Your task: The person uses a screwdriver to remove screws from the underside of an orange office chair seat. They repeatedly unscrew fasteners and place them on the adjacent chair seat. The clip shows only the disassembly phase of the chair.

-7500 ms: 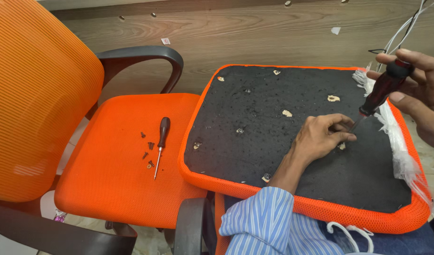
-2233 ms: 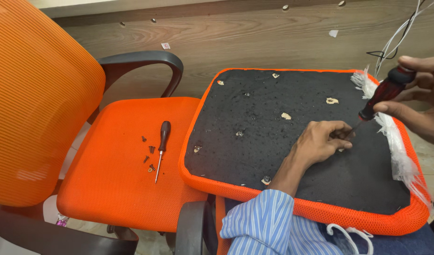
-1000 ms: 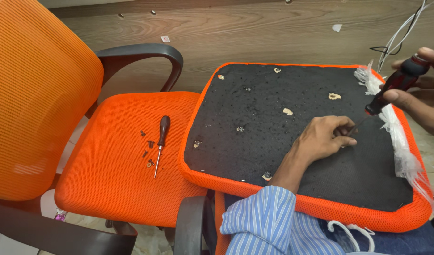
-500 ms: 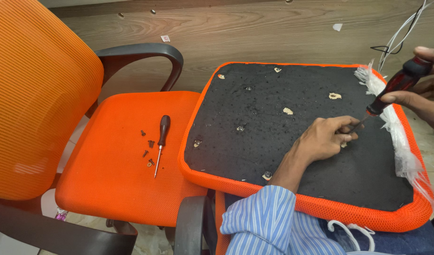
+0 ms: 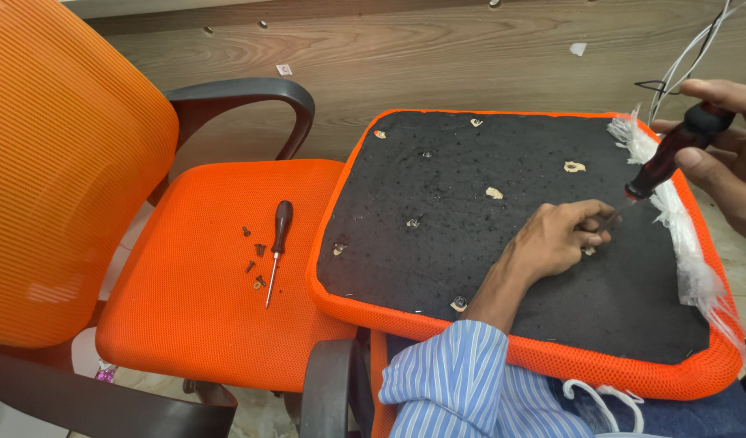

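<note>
On the person's lap lies a detached seat cushion [image 5: 503,243], black underside up. The right hand [image 5: 726,142] is closed around a dark-handled screwdriver [image 5: 669,154], tip down at a spot the left hand [image 5: 559,239] pinches with curled fingers. I judge the work is midway: several screw holes in the black fabric gape, torn pale. A second screwdriver [image 5: 277,243] and about six loose screws [image 5: 255,264] rest on the orange chair seat [image 5: 186,324]. Two screwdrivers, one cushion, one chair.
</note>
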